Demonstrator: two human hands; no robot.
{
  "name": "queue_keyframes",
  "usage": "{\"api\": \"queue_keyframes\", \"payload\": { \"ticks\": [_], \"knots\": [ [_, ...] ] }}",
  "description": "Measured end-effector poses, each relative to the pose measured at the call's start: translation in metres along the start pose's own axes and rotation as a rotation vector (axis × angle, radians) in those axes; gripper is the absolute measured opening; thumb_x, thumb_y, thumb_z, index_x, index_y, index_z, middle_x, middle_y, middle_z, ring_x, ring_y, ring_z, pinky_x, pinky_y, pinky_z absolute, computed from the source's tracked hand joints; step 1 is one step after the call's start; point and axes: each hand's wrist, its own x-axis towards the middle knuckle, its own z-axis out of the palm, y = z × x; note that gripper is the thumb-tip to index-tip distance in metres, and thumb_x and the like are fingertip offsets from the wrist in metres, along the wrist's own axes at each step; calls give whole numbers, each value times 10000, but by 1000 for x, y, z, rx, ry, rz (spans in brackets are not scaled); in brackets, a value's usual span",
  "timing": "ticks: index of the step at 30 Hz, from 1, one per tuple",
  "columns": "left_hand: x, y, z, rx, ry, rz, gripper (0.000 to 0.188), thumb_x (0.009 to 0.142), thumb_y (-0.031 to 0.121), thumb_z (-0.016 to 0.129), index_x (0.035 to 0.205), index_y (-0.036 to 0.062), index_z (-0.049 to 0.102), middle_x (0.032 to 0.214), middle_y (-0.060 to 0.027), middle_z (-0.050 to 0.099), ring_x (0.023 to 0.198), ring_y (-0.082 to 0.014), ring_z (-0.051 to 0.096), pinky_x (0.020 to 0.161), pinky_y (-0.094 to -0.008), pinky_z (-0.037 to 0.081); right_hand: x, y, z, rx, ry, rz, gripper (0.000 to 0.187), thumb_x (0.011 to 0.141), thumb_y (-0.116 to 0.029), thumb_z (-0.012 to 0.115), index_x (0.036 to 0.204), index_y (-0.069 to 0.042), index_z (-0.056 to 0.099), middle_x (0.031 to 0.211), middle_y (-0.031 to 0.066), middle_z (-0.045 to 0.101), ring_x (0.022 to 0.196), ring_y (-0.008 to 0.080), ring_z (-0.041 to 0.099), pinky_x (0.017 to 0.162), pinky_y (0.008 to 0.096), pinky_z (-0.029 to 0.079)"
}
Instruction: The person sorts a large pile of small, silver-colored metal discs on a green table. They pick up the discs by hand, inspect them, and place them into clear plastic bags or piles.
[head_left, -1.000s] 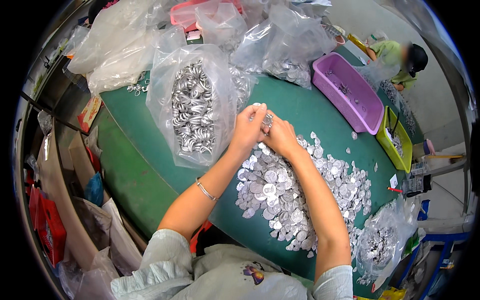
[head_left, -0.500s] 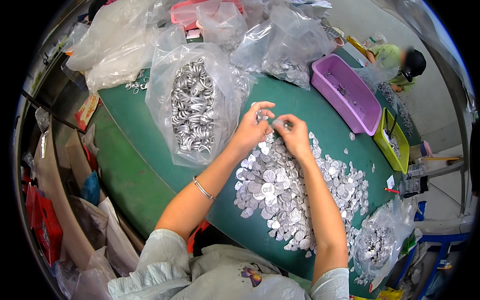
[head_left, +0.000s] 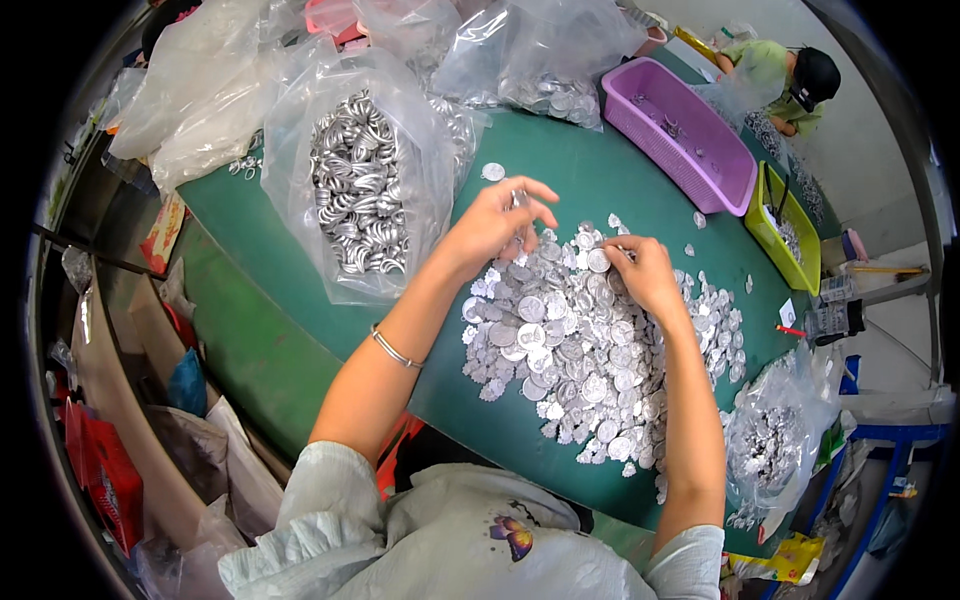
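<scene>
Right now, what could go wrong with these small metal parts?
The right hand, at the heap of overlapping silver metal discs, could drag neighbouring discs along. The small silvery pieces in the left hand might slip out and get lost among the discs. That hand is also close to the clear plastic bag of silver metal rings, so a sideways move might nudge it.

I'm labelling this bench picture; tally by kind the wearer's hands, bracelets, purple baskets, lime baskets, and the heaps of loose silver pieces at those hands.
Wearer's hands: 2 (left hand, right hand)
Bracelet: 1
Purple basket: 1
Lime basket: 1
Heap of silver pieces: 1
Total: 6
</scene>
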Motion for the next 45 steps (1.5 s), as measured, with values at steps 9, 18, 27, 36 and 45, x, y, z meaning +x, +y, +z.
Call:
{"api": "queue_keyframes", "payload": {
  "ticks": [9,18,27,36,45],
  "knots": [
    [5,-5,-7,-434,198,122,303,983,308,461,874,35,533,751,-44,511,620,-108,483,394,-174,302,6,-42,15,-80,7,-55,239,853,-256,621,881,-27,684,770,174,657,735,341,632,663,404,483],
    [5,-1,-8,-110,444,70,224,898,22,461,1071,-4,601,846,-11,554,637,-52,454,416,-165,302,4,-46,34,-397,-67,-239,208,818,-249,651,935,-77,664,819,141,672,780,341,639,681,436,506],
    [-1,3,3,216,250,101,182,897,103,529,1004,32,658,669,36,497,512,-6,379,402,-178,261,-45,-32,-8,87,-184,111,365,920,-304,537,759,2,654,501,39,493,493,143,483,479,313,388],
    [-106,12,23,460,83,79,336,924,253,557,733,-22,591,596,-28,519,507,-95,456,446,-241,337,-129,-44,-5,489,-72,232,253,979,-143,404,1082,-20,600,600,-51,393,479,32,326,434,207,255],
    [-199,-60,120,-1143,-114,-749,296,968,346,432,1023,94,576,892,-51,609,763,-164,621,550,-282,494,-209,-105,11,366,-95,-205,313,742,-14,673,1048,-2,608,706,51,527,603,153,514,547,257,423]
  ]
}}
